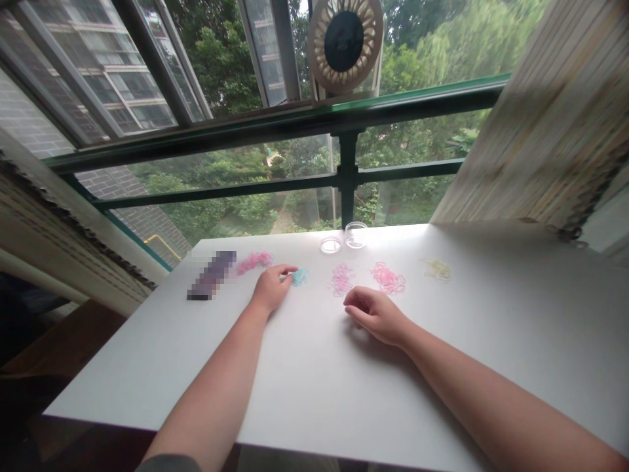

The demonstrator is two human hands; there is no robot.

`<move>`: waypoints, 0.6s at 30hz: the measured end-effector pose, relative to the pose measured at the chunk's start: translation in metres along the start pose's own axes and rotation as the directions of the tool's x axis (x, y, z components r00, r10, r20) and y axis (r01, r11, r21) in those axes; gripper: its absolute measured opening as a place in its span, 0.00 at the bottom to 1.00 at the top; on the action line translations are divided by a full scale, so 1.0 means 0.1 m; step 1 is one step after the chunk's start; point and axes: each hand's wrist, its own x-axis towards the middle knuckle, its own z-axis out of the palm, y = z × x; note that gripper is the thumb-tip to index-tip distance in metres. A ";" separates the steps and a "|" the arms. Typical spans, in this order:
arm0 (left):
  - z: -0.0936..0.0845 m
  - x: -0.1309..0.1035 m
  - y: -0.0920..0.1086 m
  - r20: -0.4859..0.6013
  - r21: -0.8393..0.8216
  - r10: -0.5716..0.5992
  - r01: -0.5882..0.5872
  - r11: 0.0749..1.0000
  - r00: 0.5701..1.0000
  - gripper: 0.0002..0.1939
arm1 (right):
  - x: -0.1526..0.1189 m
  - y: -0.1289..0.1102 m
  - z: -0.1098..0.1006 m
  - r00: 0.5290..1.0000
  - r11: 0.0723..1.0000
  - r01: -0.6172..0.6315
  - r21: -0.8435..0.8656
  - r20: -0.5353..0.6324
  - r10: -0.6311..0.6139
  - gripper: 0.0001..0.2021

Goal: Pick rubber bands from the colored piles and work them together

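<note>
Reaching toward the far edge of the white, smooth counter [295,387], the left hand [272,287] meets a small pile of turquoise, translucent little pieces [300,277]. This pile lies in the far half of the counter, somewhat nearer its left edge than its right. The fingers [285,269] of that hand are extended at the pile's side, thumb below; whether they pinch a piece, I cannot tell. Over the counter's middle, the right hand [377,316] is loosely curled, thumb tip near the other fingertips; whether it holds anything is hidden.

Just beyond the right hand lie a loose pile of lilac-pink, thin loop-like pieces [341,278] and, toward the counter's right edge, a denser pile of bright pink loop-like pieces [387,278]. Farther that way sits a sparse pile of pale yellow loop-like pieces [438,269]. On the other side, beyond the left hand, is an elongated pile of pink, translucent pieces [254,262], with a dark purple, pixelated oblong object [212,275] near the counter's far left corner. Close to the far edge, two clear, round, shallow containers [331,246] sit side by side. Behind that edge runs a dark green metal railing [347,177], with leafy trees [230,62] outside.
</note>
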 end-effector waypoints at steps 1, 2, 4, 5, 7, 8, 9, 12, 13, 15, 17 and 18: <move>0.00 0.00 0.00 0.007 -0.006 -0.012 0.012 1.000 1.000 0.14 | 0.00 0.00 0.00 1.000 1.000 0.000 -0.001 0.001 0.000 0.02; 0.00 0.00 0.00 0.014 -0.019 -0.016 0.016 1.000 1.000 0.15 | 0.00 -0.01 0.00 1.000 1.000 -0.001 -0.002 0.002 0.001 0.02; 0.01 -0.01 0.00 0.021 -0.057 -0.008 0.009 0.998 1.000 0.17 | 0.00 -0.01 0.00 1.000 1.000 -0.001 -0.005 0.004 0.001 0.02; 0.01 0.00 0.00 0.022 -0.072 -0.003 0.005 0.997 1.000 0.18 | 0.00 -0.01 0.00 1.000 1.000 -0.001 -0.005 0.005 0.001 0.02; 0.01 0.00 0.00 0.024 -0.083 0.003 -0.001 0.997 1.000 0.19 | 0.00 0.00 0.00 1.000 1.000 0.000 -0.005 0.004 0.000 0.02; 0.01 -0.01 0.00 0.026 -0.082 0.004 -0.002 0.997 1.000 0.19 | 0.00 0.00 0.01 1.000 1.000 -0.001 -0.004 0.004 0.001 0.02; 0.01 -0.01 0.00 0.027 -0.082 0.006 -0.004 0.997 1.000 0.19 | 0.00 0.00 0.01 1.000 1.000 -0.001 -0.004 0.003 0.001 0.02; 0.01 -0.01 0.00 0.034 -0.081 0.006 -0.003 0.997 0.999 0.19 | 0.00 0.01 0.00 1.000 1.000 0.005 -0.014 0.002 -0.005 0.02; 0.01 -0.01 0.01 0.035 -0.078 0.005 -0.003 0.997 0.999 0.19 | 0.00 0.01 0.00 1.000 1.000 0.008 -0.020 0.000 -0.008 0.02; 0.01 -0.01 0.01 0.038 -0.070 0.005 -0.002 0.998 0.999 0.19 | 0.00 0.00 -0.01 1.000 0.999 0.014 -0.030 -0.004 -0.015 0.02; 0.01 -0.01 0.01 0.042 -0.061 0.008 -0.005 0.998 0.999 0.19 | 0.00 -0.01 -0.01 1.000 0.999 0.017 -0.032 -0.006 -0.017 0.03; 0.01 -0.01 0.01 0.043 -0.059 0.011 -0.009 0.998 0.999 0.19 | 0.00 -0.01 -0.01 1.000 0.999 0.017 -0.032 -0.006 -0.017 0.03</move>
